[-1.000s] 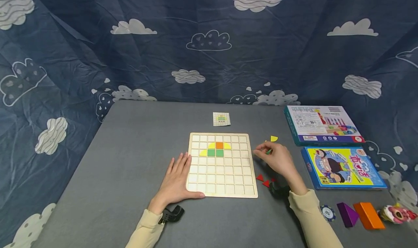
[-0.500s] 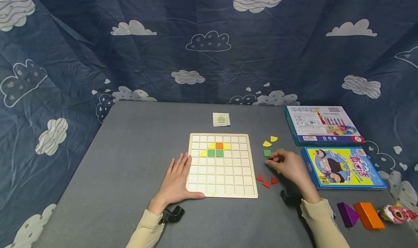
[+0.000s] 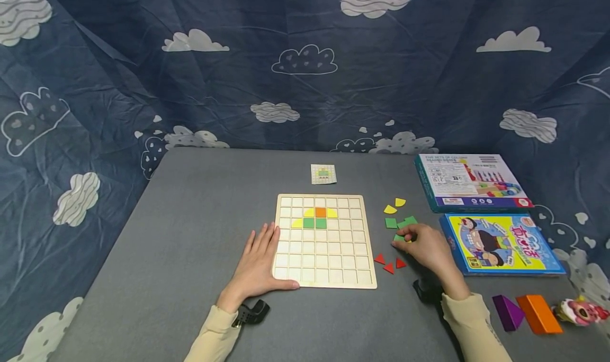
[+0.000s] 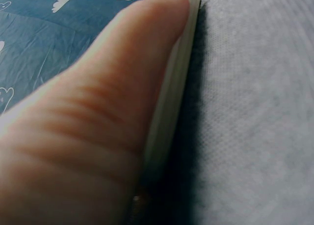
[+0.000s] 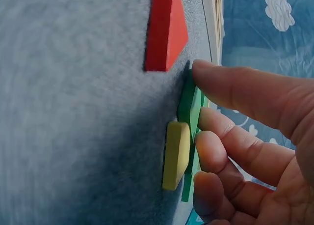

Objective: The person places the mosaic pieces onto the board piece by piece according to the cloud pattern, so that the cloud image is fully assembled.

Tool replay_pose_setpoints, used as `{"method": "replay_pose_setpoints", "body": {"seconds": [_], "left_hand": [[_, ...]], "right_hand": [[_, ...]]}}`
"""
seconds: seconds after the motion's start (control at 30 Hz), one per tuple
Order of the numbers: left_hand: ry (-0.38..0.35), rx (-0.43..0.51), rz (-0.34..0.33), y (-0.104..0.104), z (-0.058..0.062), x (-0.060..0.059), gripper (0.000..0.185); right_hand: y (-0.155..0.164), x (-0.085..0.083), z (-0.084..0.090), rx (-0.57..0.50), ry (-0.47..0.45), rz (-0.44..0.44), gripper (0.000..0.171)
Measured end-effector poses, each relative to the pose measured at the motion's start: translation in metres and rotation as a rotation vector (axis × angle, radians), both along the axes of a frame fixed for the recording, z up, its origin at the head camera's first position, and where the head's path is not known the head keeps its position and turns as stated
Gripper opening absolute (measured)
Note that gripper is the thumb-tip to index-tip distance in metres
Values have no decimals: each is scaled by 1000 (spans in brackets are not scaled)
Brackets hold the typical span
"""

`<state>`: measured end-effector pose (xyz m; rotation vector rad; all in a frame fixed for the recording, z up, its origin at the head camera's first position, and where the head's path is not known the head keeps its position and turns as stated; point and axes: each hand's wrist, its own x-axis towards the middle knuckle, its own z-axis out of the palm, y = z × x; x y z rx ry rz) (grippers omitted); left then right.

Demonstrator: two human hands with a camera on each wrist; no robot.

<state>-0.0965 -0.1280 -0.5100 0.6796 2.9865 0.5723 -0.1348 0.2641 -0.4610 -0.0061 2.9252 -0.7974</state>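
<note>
My left hand (image 3: 256,260) lies flat at the lower left corner of a wooden grid board (image 3: 340,264), fingers straight along its side and thumb on the front edge. In the left wrist view the thumb (image 4: 122,72) presses along the board's edge. Orange, yellow and green tiles sit in the upper cells. Right of the board, my right hand (image 3: 429,248) pinches a green square tile (image 3: 398,238) at table level between thumb and forefinger. The right wrist view has this green tile (image 5: 189,102) beside a yellow tile (image 5: 175,156); its other fingers are curled.
Nearby lie other green tiles (image 3: 391,223), yellow quarter-round tiles (image 3: 389,209) and red triangles (image 3: 388,268). A small pattern card (image 3: 323,174) lies behind the board. Two boxes (image 3: 502,245) stand right, with a purple block (image 3: 508,313), an orange block (image 3: 539,314) and a figurine (image 3: 581,312) in front.
My right hand has moved right and slightly down from the board's right edge to the green tiles, uncovering the yellow pieces and a green square. The left hand and board stay in place.
</note>
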Motion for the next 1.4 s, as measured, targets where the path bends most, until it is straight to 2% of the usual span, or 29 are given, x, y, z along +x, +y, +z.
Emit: {"method": "replay_pose_setpoints", "body": {"seconds": [0.27, 0.6, 0.87, 1.1, 1.4], "left_hand": [[6, -2, -7, 0, -1, -1, 129], [34, 5, -10, -1, -1, -1, 129], [32, 9, -16, -2, -2, -1, 129], [31, 13, -10, -2, -3, -1, 129], [25, 5, -5, -1, -2, 0, 129]], "right_hand": [[-4, -1, -2, -8, 86, 16, 26], [-5, 5, -1, -36, 115, 41, 16], [-17, 6, 3, -49, 132, 30, 18], [-38, -4, 7, -120, 181, 65, 16], [-63, -22, 6, -197, 146, 107, 17]]}}
